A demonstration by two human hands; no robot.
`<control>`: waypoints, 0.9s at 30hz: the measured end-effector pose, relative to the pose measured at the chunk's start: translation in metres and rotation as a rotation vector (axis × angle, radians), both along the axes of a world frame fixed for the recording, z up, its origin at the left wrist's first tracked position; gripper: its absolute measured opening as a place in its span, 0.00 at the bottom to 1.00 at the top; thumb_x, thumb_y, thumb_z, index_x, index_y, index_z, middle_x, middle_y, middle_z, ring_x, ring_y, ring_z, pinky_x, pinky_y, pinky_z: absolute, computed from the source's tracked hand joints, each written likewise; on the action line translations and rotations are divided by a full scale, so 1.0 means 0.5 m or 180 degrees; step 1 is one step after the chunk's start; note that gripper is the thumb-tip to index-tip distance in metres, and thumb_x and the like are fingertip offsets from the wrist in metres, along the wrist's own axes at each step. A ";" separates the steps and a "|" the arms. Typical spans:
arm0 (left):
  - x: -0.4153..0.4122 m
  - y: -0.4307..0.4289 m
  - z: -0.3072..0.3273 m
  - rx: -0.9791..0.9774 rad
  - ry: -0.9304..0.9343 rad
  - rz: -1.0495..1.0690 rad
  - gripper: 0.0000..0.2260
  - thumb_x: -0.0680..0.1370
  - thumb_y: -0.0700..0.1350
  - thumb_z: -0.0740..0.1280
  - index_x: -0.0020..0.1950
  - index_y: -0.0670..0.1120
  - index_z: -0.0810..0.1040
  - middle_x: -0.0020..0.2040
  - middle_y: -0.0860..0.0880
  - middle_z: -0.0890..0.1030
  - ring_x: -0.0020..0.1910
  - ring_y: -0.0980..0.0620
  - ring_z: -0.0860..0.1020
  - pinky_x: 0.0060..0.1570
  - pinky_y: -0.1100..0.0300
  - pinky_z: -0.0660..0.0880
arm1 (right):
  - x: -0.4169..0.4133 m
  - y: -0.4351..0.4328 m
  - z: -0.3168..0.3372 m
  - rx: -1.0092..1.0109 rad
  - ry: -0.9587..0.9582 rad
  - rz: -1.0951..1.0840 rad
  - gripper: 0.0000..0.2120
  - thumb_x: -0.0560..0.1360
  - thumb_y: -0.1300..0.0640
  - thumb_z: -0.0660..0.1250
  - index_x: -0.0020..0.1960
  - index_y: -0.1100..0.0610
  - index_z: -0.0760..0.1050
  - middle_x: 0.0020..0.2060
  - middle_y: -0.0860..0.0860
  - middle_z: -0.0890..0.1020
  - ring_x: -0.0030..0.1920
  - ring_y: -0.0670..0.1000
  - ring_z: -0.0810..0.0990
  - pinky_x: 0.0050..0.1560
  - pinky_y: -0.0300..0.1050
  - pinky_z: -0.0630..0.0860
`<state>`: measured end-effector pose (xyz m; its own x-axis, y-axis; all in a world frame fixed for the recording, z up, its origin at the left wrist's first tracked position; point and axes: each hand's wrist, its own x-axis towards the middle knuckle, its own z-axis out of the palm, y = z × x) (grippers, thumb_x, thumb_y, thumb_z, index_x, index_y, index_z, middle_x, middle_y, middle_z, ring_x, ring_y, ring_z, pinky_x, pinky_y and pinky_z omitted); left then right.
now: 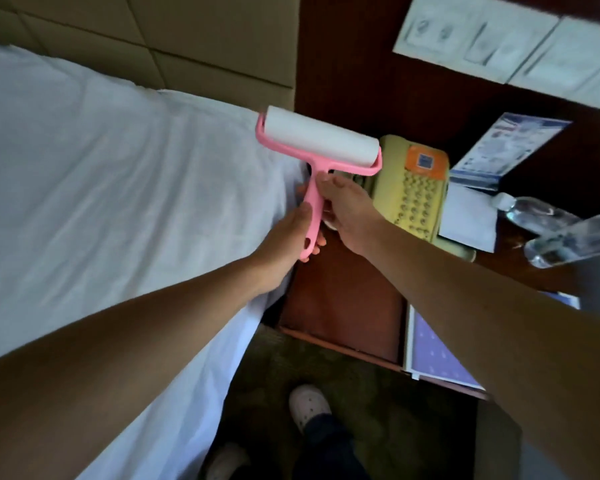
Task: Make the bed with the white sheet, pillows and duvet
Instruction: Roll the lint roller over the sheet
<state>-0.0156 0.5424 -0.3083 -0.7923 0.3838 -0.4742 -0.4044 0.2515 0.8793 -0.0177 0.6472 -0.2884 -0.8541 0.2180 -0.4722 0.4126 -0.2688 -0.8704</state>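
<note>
White fabric sheet, stretched flat over the bed, has the left hand at its right edge, fingers curled round the handle of a pink plastic lint roller held upright. The right hand pinches that handle just under the white roll. Beside them stands a dark wooden table carrying a yellow push-button telephone and clear plastic bottles.

A yellow telephone with an orange label sits on the dark wooden nightstand right of centre — a white notepad and blue leaflet just beside it. Two clear water bottles show at the right edge; a beige padded headboard fills the upper left.
</note>
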 end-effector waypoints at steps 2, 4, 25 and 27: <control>-0.003 0.075 -0.027 -0.0055 -0.0127 -0.0118 0.16 0.83 0.51 0.51 0.60 0.45 0.73 0.51 0.43 0.79 0.49 0.48 0.79 0.51 0.58 0.78 | 0.018 0.079 -0.020 0.0210 -0.0153 -0.0145 0.10 0.80 0.58 0.58 0.44 0.58 0.74 0.39 0.51 0.80 0.37 0.50 0.78 0.37 0.45 0.74; 0.006 0.141 -0.043 -0.0146 -0.0267 -0.0261 0.15 0.82 0.51 0.53 0.62 0.45 0.72 0.60 0.42 0.77 0.58 0.44 0.76 0.62 0.46 0.72 | 0.035 0.152 -0.044 0.0423 -0.0315 -0.0252 0.09 0.80 0.58 0.58 0.44 0.55 0.74 0.42 0.51 0.79 0.43 0.51 0.77 0.42 0.42 0.75; -0.009 0.331 -0.110 -0.1839 0.1323 -0.0872 0.16 0.75 0.51 0.69 0.50 0.37 0.81 0.44 0.41 0.82 0.45 0.42 0.79 0.38 0.59 0.67 | 0.056 0.339 -0.144 0.1390 -0.1126 -0.0594 0.14 0.75 0.48 0.66 0.35 0.54 0.74 0.36 0.52 0.80 0.35 0.50 0.76 0.38 0.42 0.72; -0.012 0.329 -0.098 -0.2041 0.1568 -0.0950 0.16 0.75 0.53 0.68 0.46 0.39 0.79 0.40 0.44 0.78 0.44 0.44 0.78 0.38 0.57 0.67 | 0.058 0.334 -0.139 0.1794 -0.1184 -0.0540 0.15 0.75 0.47 0.66 0.34 0.54 0.74 0.32 0.50 0.78 0.36 0.50 0.75 0.42 0.46 0.73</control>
<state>-0.0217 0.7069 -0.3574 -0.8732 0.3845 -0.2993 0.1480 0.7945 0.5890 0.0115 0.8140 -0.3578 -0.5900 0.6319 -0.5026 0.7027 0.0953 -0.7051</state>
